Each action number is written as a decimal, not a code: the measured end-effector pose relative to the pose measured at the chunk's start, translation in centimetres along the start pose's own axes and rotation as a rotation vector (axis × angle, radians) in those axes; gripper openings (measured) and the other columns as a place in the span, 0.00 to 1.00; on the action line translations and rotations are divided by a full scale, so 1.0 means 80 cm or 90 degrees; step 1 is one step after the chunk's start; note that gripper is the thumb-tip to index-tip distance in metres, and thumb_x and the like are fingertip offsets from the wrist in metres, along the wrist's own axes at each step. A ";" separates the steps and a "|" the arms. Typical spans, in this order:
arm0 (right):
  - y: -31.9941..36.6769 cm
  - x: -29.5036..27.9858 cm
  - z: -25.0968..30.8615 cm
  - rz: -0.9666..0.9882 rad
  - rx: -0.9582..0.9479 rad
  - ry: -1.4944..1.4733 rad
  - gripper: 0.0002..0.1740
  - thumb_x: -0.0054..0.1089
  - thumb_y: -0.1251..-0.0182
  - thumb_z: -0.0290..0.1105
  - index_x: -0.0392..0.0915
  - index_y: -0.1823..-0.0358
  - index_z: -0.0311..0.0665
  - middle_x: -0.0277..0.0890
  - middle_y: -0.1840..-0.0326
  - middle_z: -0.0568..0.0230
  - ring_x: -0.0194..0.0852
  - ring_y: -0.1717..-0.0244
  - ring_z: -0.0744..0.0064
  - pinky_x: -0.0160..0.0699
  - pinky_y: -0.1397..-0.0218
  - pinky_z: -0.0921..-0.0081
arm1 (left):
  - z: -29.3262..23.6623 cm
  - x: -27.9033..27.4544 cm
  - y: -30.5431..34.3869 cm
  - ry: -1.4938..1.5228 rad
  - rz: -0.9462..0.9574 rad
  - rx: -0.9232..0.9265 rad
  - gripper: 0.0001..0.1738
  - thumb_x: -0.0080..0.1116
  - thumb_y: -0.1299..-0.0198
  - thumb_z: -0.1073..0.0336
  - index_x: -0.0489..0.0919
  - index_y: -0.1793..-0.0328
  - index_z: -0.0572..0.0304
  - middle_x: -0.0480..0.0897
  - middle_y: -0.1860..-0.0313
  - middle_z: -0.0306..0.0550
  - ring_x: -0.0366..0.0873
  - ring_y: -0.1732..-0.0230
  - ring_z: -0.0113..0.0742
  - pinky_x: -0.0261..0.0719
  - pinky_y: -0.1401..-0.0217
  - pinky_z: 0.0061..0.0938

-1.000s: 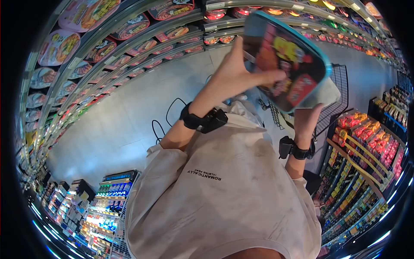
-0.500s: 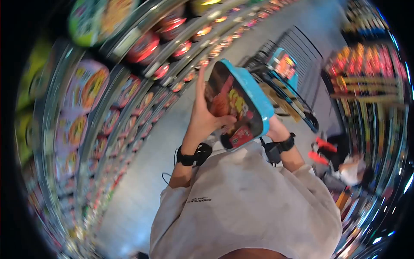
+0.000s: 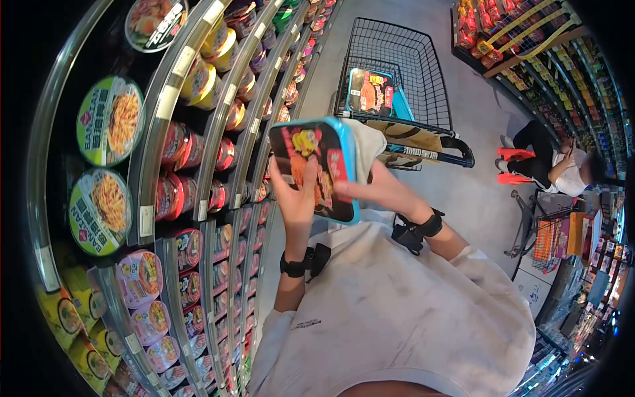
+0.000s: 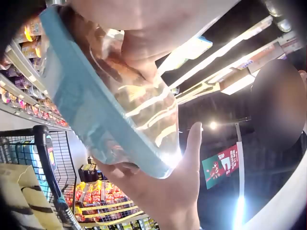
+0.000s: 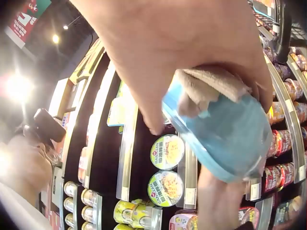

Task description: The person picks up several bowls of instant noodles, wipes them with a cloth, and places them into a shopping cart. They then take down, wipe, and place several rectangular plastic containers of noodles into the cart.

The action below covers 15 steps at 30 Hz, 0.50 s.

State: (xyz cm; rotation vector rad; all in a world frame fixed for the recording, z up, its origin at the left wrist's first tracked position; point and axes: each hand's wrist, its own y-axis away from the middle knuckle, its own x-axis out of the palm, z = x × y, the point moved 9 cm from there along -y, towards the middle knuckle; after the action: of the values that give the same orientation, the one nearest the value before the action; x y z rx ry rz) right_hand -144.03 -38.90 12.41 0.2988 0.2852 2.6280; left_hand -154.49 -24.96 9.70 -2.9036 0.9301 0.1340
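A blue-rimmed food box (image 3: 327, 142) with a dark printed lid is held in front of the chest, lid tilted toward the head camera. My left hand (image 3: 294, 205) grips its left edge, thumb lying over the lid. The right hand (image 3: 390, 192) holds the opposite side, its thumb on the lid's corner. Between the right palm and the box is a bunched beige cloth (image 5: 211, 88), whose loose part (image 3: 368, 140) sticks out beyond the rim. The left wrist view shows the blue side wall (image 4: 91, 103) of the box.
A black wire shopping cart (image 3: 433, 56) stands ahead with a similar blue box (image 3: 370, 92) and a brown paper bag (image 3: 405, 137). Shelves of instant noodle bowls (image 3: 109, 119) line the left. At right, a person (image 3: 569, 169) sits on a red stool (image 3: 514, 178).
The view has swung round, bringing the left shelves close and the cart ahead. The box stays in both hands; the right thumb now shows on its lid.
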 end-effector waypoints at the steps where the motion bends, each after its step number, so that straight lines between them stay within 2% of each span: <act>1: -0.003 -0.015 0.002 0.001 0.000 -0.006 0.42 0.72 0.34 0.49 0.63 0.30 0.30 0.72 0.36 0.61 0.70 0.38 0.76 0.71 0.33 0.74 | -0.007 0.017 -0.007 -0.030 0.024 -0.010 0.37 0.59 0.27 0.53 0.59 0.23 0.70 0.72 0.35 0.50 0.70 0.35 0.34 0.66 0.29 0.33; 2: -0.004 -0.051 0.004 -0.097 0.001 -0.009 0.39 0.69 0.32 0.47 0.64 0.30 0.30 0.73 0.36 0.61 0.71 0.38 0.77 0.71 0.34 0.74 | -0.018 0.032 -0.008 0.047 0.050 -0.025 0.29 0.52 0.23 0.53 0.67 0.28 0.71 0.78 0.41 0.47 0.73 0.42 0.29 0.71 0.36 0.28; 3: -0.006 -0.089 0.008 -0.193 0.000 -0.011 0.36 0.67 0.30 0.44 0.65 0.30 0.30 0.73 0.36 0.62 0.72 0.38 0.77 0.72 0.35 0.74 | -0.013 0.034 -0.018 0.042 0.047 -0.024 0.29 0.52 0.23 0.53 0.67 0.28 0.71 0.78 0.41 0.47 0.73 0.42 0.29 0.71 0.36 0.28; 4: -0.016 -0.128 -0.007 -0.245 -0.015 -0.073 0.31 0.66 0.30 0.43 0.70 0.35 0.29 0.76 0.40 0.63 0.75 0.42 0.78 0.75 0.38 0.76 | 0.021 0.037 -0.027 0.100 0.110 -0.160 0.27 0.51 0.23 0.54 0.70 0.30 0.71 0.79 0.46 0.46 0.75 0.47 0.29 0.72 0.39 0.27; 5: -0.025 -0.171 -0.032 -0.251 0.036 -0.117 0.29 0.63 0.29 0.44 0.72 0.36 0.31 0.78 0.43 0.65 0.78 0.46 0.79 0.79 0.41 0.76 | 0.046 0.047 -0.023 0.156 0.173 -0.302 0.26 0.50 0.22 0.55 0.73 0.32 0.72 0.80 0.51 0.44 0.76 0.52 0.28 0.74 0.42 0.26; 6: -0.027 -0.185 0.001 -0.207 0.016 -0.205 0.29 0.62 0.28 0.45 0.72 0.35 0.31 0.78 0.42 0.65 0.79 0.46 0.79 0.81 0.43 0.75 | 0.014 0.053 -0.023 0.089 0.219 -0.252 0.27 0.47 0.21 0.50 0.78 0.38 0.71 0.81 0.58 0.42 0.77 0.57 0.28 0.76 0.48 0.25; 7: -0.029 -0.235 -0.013 -0.273 0.010 -0.219 0.30 0.61 0.27 0.46 0.71 0.34 0.32 0.78 0.41 0.64 0.80 0.45 0.76 0.82 0.42 0.73 | 0.025 0.048 -0.020 0.088 0.216 -0.252 0.27 0.47 0.21 0.50 0.78 0.38 0.71 0.81 0.58 0.42 0.77 0.57 0.28 0.76 0.48 0.25; 8: -0.040 -0.289 -0.033 -0.326 0.012 -0.236 0.30 0.61 0.27 0.47 0.71 0.34 0.32 0.78 0.40 0.64 0.80 0.45 0.75 0.81 0.42 0.73 | 0.058 0.033 -0.015 -0.011 0.259 -0.252 0.26 0.47 0.22 0.51 0.79 0.38 0.70 0.81 0.58 0.43 0.77 0.57 0.29 0.75 0.50 0.25; 9: -0.040 -0.318 -0.017 -0.388 0.012 -0.238 0.31 0.62 0.27 0.48 0.71 0.34 0.32 0.78 0.39 0.63 0.80 0.44 0.75 0.80 0.41 0.73 | 0.094 0.012 -0.007 -0.113 0.301 -0.254 0.25 0.47 0.22 0.51 0.79 0.39 0.69 0.81 0.58 0.44 0.78 0.57 0.29 0.75 0.52 0.24; 10: -0.047 -0.366 -0.026 -0.416 -0.018 -0.194 0.32 0.63 0.28 0.48 0.71 0.33 0.31 0.77 0.39 0.63 0.79 0.43 0.75 0.78 0.41 0.74 | 0.134 -0.019 0.004 -0.204 0.314 -0.255 0.24 0.48 0.23 0.52 0.80 0.40 0.69 0.81 0.59 0.44 0.78 0.57 0.29 0.75 0.53 0.25; 11: -0.051 -0.413 -0.033 -0.466 -0.057 -0.150 0.30 0.65 0.29 0.46 0.74 0.36 0.30 0.81 0.43 0.59 0.80 0.44 0.73 0.79 0.44 0.75 | 0.170 -0.052 0.017 -0.295 0.326 -0.257 0.23 0.49 0.24 0.53 0.80 0.42 0.69 0.81 0.59 0.44 0.78 0.58 0.29 0.75 0.53 0.26; 12: -0.056 -0.456 -0.049 -0.497 -0.082 -0.111 0.29 0.65 0.29 0.44 0.74 0.37 0.29 0.81 0.43 0.60 0.80 0.44 0.73 0.78 0.42 0.74 | 0.201 -0.085 0.032 -0.334 0.325 -0.357 0.23 0.52 0.26 0.54 0.80 0.42 0.68 0.82 0.58 0.45 0.79 0.55 0.31 0.76 0.50 0.26; 13: -0.063 -0.504 -0.068 -0.533 -0.102 0.045 0.31 0.68 0.32 0.44 0.73 0.37 0.28 0.81 0.43 0.56 0.80 0.45 0.70 0.77 0.42 0.71 | 0.226 -0.116 0.051 -0.371 0.321 -0.457 0.22 0.55 0.28 0.54 0.81 0.42 0.68 0.83 0.57 0.47 0.80 0.52 0.33 0.77 0.48 0.26; 14: -0.071 -0.541 -0.083 -0.527 -0.058 0.204 0.35 0.68 0.33 0.45 0.70 0.34 0.27 0.80 0.43 0.50 0.81 0.47 0.61 0.78 0.42 0.68 | 0.245 -0.141 0.068 -0.371 0.316 -0.464 0.22 0.55 0.28 0.54 0.81 0.42 0.68 0.83 0.57 0.47 0.80 0.52 0.33 0.77 0.48 0.26; 15: -0.079 -0.564 -0.097 -0.513 -0.012 0.363 0.38 0.69 0.34 0.46 0.67 0.32 0.26 0.78 0.43 0.44 0.82 0.49 0.53 0.78 0.43 0.65 | 0.270 -0.160 0.103 -0.362 0.382 -0.524 0.25 0.58 0.31 0.53 0.79 0.38 0.66 0.83 0.53 0.49 0.80 0.49 0.34 0.78 0.46 0.27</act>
State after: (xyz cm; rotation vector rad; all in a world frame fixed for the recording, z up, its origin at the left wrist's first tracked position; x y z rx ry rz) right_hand -104.36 -56.23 -3.80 -0.4936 0.4498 1.8512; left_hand -170.88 -21.85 -10.80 -2.7136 1.8813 1.6079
